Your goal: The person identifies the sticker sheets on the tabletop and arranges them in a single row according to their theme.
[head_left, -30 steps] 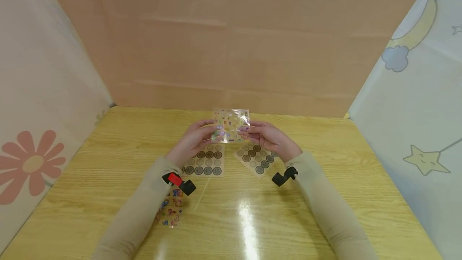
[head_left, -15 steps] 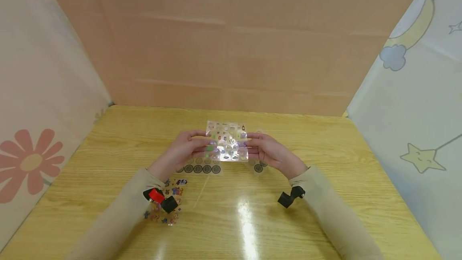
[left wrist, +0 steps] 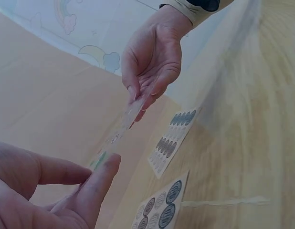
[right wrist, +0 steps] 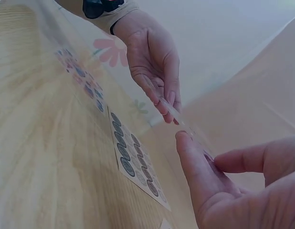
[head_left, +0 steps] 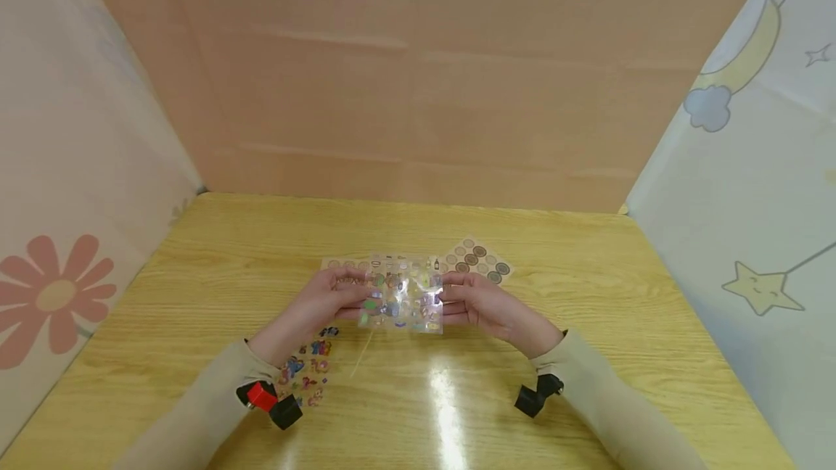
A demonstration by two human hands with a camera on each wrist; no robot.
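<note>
A clear sticker sheet [head_left: 401, 296] with small colourful pictures is stretched between both hands, raised above the table. My left hand [head_left: 326, 310] pinches its left edge between thumb and fingers. On the opposite edge, my right hand [head_left: 493, 310] pinches it the same way. Glare whitens the sheet's middle in the head view. Both wrist views show it nearly edge-on, with the left hand's thumb and finger [left wrist: 103, 179] pressed on it. Behind it lie two sheets of round stickers, one at the right [head_left: 480, 258] and one at the left [right wrist: 138, 160], partly covered by hand and sheet.
Another clear sheet with colourful cartoon stickers [head_left: 313, 368] lies on the wooden table [head_left: 588, 274] beside the left forearm. A thin pale strip [head_left: 361, 354] lies near the middle. An orange backdrop [head_left: 418, 93] rises behind the table, with patterned cloth at both sides.
Both hands have come down and nearer with the clear sticker sheet, uncovering more of the round-sticker sheet at the right. The grip at both edges stays the same.
</note>
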